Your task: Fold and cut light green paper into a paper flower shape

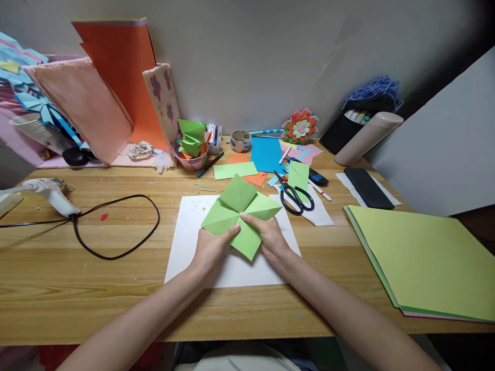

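Observation:
A folded light green paper (237, 193), shaped with four pointed flaps, is held between both hands above a white sheet (180, 257). My left hand (212, 247) grips its lower left side, the thumb on top near the middle and the other fingers hidden beneath. On the lower right side my right hand (270, 237) holds the same paper, its thumb pressed close to the centre. Black-handled scissors (294, 198) lie open just beyond the right hand, beside a light green paper strip (298, 178).
Behind are a tape roll (240, 141), a cup of paper scraps (192, 154), blue paper (266, 153) and a paper flower (300, 126). A glue gun (52, 196) with a looped black cable lies left. Coloured sheets (425, 257) and a phone (368, 188) are right.

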A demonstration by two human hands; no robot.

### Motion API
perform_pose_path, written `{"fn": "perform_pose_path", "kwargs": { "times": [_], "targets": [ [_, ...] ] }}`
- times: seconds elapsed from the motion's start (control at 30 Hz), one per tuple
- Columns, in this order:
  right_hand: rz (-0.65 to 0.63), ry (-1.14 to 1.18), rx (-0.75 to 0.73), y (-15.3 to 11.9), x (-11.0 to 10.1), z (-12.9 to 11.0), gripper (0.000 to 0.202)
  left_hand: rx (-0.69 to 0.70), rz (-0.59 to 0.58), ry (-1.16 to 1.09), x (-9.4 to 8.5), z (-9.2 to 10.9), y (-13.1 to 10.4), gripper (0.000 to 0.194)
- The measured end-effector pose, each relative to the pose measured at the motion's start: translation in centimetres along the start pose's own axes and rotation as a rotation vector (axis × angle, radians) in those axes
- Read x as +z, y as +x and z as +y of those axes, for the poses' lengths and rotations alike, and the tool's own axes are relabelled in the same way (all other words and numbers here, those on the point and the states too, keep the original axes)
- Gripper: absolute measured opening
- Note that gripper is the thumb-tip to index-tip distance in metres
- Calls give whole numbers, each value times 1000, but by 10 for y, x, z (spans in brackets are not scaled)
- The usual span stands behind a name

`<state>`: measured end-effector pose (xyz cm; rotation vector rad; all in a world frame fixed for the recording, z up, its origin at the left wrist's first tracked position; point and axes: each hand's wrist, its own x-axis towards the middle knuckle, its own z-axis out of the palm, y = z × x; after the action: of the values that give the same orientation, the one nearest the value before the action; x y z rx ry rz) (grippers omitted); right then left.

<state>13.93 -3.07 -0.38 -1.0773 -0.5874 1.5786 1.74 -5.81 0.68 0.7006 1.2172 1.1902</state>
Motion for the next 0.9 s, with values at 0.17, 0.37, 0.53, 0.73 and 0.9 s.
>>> {"fn": "perform_pose_path", "kwargs": {
  "times": [0.17, 0.37, 0.53, 0.73, 0.9],
  "targets": [
    [4, -35, -28, 8, -7, -1, 40, -101, -145, -52, -6, 6, 8, 52],
    [-149, -140, -43, 8, -11, -8, 44, 3, -153, 223, -20, 36, 17, 44],
    [-318, -363, 20, -2, -9, -13, 51, -66, -147, 397, -26, 40, 17, 37],
    [-322, -447, 6, 0, -11, -11, 47, -103, -86, 299, -23, 30, 15, 42],
    [-362, -334, 69, 0, -11, -9, 50, -158, -73, 248, -21, 27, 14, 45]
  ]
}}
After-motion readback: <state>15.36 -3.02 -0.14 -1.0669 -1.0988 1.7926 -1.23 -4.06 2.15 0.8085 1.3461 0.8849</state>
